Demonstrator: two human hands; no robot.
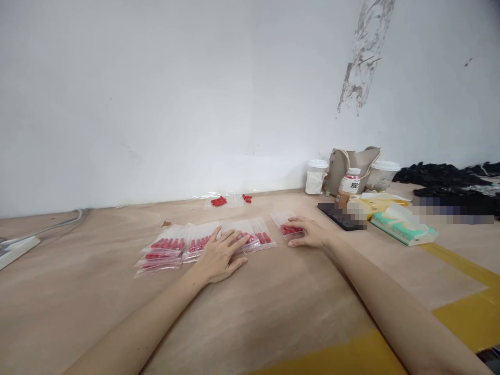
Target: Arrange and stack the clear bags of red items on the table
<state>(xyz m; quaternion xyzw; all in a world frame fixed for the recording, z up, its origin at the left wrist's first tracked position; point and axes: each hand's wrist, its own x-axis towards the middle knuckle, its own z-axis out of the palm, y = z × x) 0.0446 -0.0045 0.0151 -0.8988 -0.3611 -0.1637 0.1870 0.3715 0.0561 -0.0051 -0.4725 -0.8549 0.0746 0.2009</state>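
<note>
Several bags (197, 243) left of centre are partly covered by the splayed left hand (219, 255); right of centre, another bag (282, 223) is touched by the half-open right hand (312, 233).

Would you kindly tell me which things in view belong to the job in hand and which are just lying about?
In the job:
Row of bags with red pieces, under the left hand
Single bag, at the right hand
Probably also the red batch by the wall

Lying about:
Bottle
White-lidded cups
Grey carrier
Tissue pack
Black pile
</note>
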